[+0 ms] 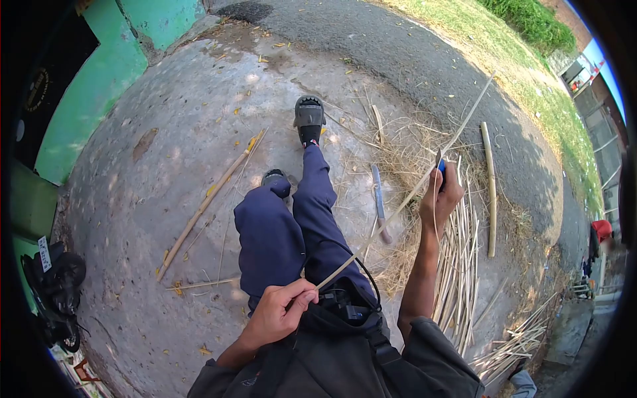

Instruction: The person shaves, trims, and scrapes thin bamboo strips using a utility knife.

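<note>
My left hand [282, 308] is closed in a pinch on the near end of a long, thin, pale bamboo strip [464, 123], just above my lap. The strip slants away to the upper right, past my right hand [443, 199]. That hand is closed around a small knife [438, 159], whose blue handle shows partly between the fingers. The blade lies against the strip, and a thin shaving hangs down by the wrist. On the ground between my legs and right arm lies a larger knife [379, 202] with a long blade and a brown handle.
Split bamboo strips [458, 265] lie in a bundle by my right arm, near curly shavings [405, 162]. A bamboo pole [489, 192] lies farther right; a stick [209, 202] lies left. A motorcycle [56, 285] stands far left. Someone in red [602, 230] is at the far right.
</note>
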A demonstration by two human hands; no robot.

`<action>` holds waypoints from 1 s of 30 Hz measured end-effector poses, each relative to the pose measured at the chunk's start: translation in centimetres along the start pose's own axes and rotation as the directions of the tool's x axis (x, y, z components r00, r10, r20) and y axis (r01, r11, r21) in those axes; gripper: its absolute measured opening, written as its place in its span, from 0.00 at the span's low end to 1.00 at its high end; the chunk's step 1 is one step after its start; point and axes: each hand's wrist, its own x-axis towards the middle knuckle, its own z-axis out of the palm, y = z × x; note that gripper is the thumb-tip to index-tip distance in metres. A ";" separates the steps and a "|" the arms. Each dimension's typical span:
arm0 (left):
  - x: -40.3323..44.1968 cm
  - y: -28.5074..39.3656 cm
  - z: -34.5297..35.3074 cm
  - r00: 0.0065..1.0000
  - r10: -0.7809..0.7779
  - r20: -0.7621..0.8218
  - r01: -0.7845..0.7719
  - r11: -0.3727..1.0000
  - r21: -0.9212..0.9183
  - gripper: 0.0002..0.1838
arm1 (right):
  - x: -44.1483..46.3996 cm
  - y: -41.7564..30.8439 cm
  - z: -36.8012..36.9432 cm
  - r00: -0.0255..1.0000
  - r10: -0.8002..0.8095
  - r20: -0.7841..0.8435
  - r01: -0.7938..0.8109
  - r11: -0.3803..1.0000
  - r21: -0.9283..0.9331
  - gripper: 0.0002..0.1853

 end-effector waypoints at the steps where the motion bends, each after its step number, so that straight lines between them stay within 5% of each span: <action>1: -0.2 -0.2 -0.2 1.000 0.003 0.000 -0.003 1.000 -0.001 0.07 | 0.4 0.9 0.1 1.000 0.007 0.004 -0.007 1.000 -0.017 0.20; 7: -0.5 -0.5 -0.3 0.998 0.028 -0.060 -0.028 1.000 0.002 0.06 | 2.1 3.4 1.1 0.988 -0.156 0.020 0.157 0.985 -0.064 0.19; 15: -0.4 0.2 -0.4 0.997 0.020 -0.071 -0.016 0.998 0.063 0.06 | 2.1 4.1 2.3 0.989 -0.148 0.021 0.149 0.987 -0.064 0.20; 21: 0.4 -1.0 -1.2 0.986 0.082 -0.148 -0.054 0.982 0.181 0.06 | 0.5 2.3 2.7 0.986 0.131 0.104 -0.144 0.982 0.124 0.24; 23: 0.4 -1.6 -2.0 0.983 0.125 -0.137 -0.094 0.972 0.215 0.08 | 0.1 1.9 2.4 0.989 0.108 0.097 -0.126 0.972 0.201 0.23; 25: 0.5 0.2 -3.1 0.985 -0.089 -0.150 0.128 0.952 0.279 0.17 | -0.2 1.1 1.8 0.988 0.123 0.095 -0.143 0.958 0.248 0.24; 27: 1.3 0.6 -3.4 0.982 -0.145 -0.122 0.174 0.945 0.278 0.27 | -0.2 0.3 1.3 0.994 0.056 0.090 -0.078 0.961 0.263 0.24; 29: 2.4 0.8 -2.4 0.966 0.153 -0.210 -0.075 0.938 0.337 0.30 | -0.3 -1.3 1.2 0.995 0.058 0.080 -0.077 0.960 0.269 0.24; 30: 2.9 1.4 -1.9 0.965 0.156 -0.212 -0.078 0.939 0.336 0.30 | -0.3 -2.3 1.0 0.997 0.006 0.081 -0.025 0.971 0.236 0.24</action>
